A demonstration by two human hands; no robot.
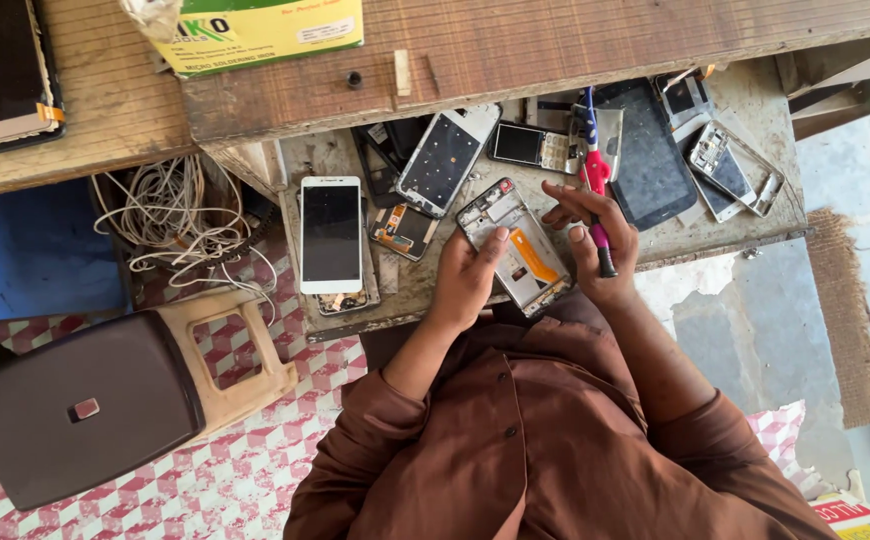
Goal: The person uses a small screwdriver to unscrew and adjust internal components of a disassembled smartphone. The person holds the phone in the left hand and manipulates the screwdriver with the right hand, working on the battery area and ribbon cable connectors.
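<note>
Opened grey smartphone chassis (515, 247), back cover off and an orange flex strip showing inside, is held tilted above the near edge of the worn grey workbench (745, 215). It is gripped along its left side by the left hand (468, 276), thumb laid over the frame edge, fingers curled beneath and closed on it. A red-and-blue handled screwdriver (595, 185) is pinched in the right hand (595, 245), its fingers clamped around the shaft while the forefinger reaches toward the chassis' upper right corner. Whether the dark tip touches anything cannot be told. The step in hand is judged to be stripping or refitting of the internals; the next move would call for the tip to be seated squarely while the frame is kept steady. Just left, a white smartphone with a dark screen (331, 234) lies flat; behind, a bare white phone frame (447, 160) and a black glass panel (648, 155) are scattered. A tangle of white cables (170, 215) and a brown plastic stool (85, 405) sit well apart.
</note>
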